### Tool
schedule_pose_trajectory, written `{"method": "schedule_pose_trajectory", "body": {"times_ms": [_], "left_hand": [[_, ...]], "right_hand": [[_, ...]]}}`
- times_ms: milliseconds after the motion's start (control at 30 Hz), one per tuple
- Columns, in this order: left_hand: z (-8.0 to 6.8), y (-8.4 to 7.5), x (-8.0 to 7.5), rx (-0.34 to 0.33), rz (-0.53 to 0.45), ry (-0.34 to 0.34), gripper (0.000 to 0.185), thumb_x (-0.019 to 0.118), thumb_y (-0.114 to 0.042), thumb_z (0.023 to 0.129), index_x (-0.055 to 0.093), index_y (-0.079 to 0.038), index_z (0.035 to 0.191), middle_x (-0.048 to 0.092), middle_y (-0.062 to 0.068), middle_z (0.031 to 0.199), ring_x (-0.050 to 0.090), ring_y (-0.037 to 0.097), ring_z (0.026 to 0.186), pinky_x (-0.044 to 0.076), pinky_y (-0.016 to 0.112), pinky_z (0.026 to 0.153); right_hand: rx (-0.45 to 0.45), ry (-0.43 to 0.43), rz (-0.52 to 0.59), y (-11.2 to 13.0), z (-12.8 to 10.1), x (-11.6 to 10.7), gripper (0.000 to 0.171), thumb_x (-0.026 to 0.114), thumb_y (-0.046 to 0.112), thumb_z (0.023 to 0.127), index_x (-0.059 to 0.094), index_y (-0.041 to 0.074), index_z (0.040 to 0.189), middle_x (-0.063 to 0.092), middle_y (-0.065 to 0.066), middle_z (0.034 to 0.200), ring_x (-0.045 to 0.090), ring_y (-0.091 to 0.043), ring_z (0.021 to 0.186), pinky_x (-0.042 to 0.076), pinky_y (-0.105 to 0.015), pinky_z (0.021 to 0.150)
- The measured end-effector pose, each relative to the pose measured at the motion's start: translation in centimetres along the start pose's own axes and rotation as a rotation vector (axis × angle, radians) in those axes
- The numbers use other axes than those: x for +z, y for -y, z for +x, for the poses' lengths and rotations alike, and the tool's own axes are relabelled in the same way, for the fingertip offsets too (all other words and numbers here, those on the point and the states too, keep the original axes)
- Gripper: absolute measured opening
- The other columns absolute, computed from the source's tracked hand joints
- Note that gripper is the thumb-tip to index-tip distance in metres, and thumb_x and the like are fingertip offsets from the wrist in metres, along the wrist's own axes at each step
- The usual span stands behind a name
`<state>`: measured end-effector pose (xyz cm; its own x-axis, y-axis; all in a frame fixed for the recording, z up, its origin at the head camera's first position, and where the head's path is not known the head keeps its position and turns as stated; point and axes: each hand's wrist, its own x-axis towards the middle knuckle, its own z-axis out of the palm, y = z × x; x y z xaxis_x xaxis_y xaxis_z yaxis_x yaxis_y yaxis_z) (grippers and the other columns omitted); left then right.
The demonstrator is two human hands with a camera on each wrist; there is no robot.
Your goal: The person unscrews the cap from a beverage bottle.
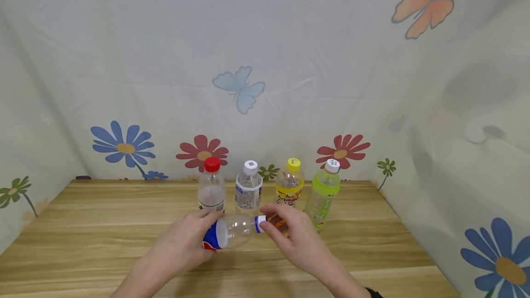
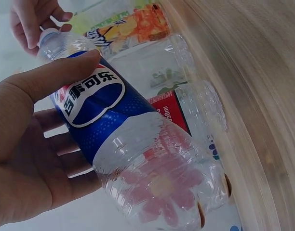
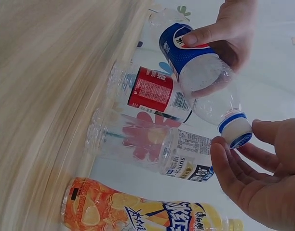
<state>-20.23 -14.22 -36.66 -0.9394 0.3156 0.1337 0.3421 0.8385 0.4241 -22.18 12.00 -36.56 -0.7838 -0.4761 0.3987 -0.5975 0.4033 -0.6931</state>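
A clear plastic bottle (image 1: 239, 230) with a blue Pepsi label (image 2: 101, 103) is held sideways above the table, its neck toward the right. My left hand (image 1: 184, 240) grips it around the label, thumb across the front. At the neck, the fingertips and thumb of my right hand (image 1: 300, 240) pinch the white cap (image 3: 235, 131) with its blue ring. The cap sits on the bottle's mouth. No liquid shows inside the bottle.
Behind the hands stand a red-capped bottle (image 1: 212, 190), a white-capped bottle (image 1: 248, 192), a yellow-capped bottle (image 1: 290, 185) and a green bottle (image 1: 323, 197) in a row. They are on a wooden table (image 1: 103, 238), backed by a flower-printed cloth (image 1: 165, 59).
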Motion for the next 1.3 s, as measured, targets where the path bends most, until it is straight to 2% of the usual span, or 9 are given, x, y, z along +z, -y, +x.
{"method": "schedule_pose_trajectory", "body": {"times_ms": [200,500,933,1300], "left_hand": [[-0.08,0.05,-0.14,-0.008,-0.005,0.0,0.074,0.098,-0.017,0.068,0.065,-0.013,0.134,0.065,0.008,0.132,0.066,0.032,0.111,0.055,0.058,0.093],[-0.06,0.12,-0.2,-0.022,-0.015,0.01,0.073,0.098,-0.017,0.069,0.065,-0.013,0.134,0.065,0.008,0.131,0.066,0.031,0.11,0.055,0.057,0.093],[-0.06,0.18,-0.26,-0.019,-0.026,0.006,0.071,0.097,-0.015,0.069,0.066,-0.014,0.133,0.066,0.008,0.131,0.066,0.031,0.109,0.056,0.058,0.092],[-0.08,0.28,-0.3,-0.012,-0.019,-0.004,0.071,0.098,-0.015,0.068,0.066,-0.014,0.131,0.066,0.007,0.129,0.066,0.031,0.108,0.056,0.057,0.093]], "right_hand": [[-0.026,-0.007,0.01,-0.03,0.04,0.12,0.018,0.071,0.011,0.098,0.069,0.012,0.117,0.068,0.008,0.106,0.067,-0.012,0.088,0.061,-0.026,0.073],[-0.062,-0.025,-0.007,0.1,-0.05,0.24,0.025,0.074,0.0,0.093,0.069,0.011,0.115,0.067,0.006,0.111,0.067,-0.014,0.093,0.06,-0.024,0.076],[-0.128,-0.057,-0.04,0.18,-0.13,0.23,0.028,0.076,-0.003,0.09,0.068,0.011,0.114,0.068,0.006,0.114,0.066,-0.012,0.098,0.061,-0.029,0.079],[-0.133,-0.091,-0.069,0.17,-0.15,0.15,0.034,0.078,-0.006,0.087,0.067,0.009,0.116,0.067,0.003,0.114,0.066,-0.012,0.101,0.061,-0.034,0.08]]}}
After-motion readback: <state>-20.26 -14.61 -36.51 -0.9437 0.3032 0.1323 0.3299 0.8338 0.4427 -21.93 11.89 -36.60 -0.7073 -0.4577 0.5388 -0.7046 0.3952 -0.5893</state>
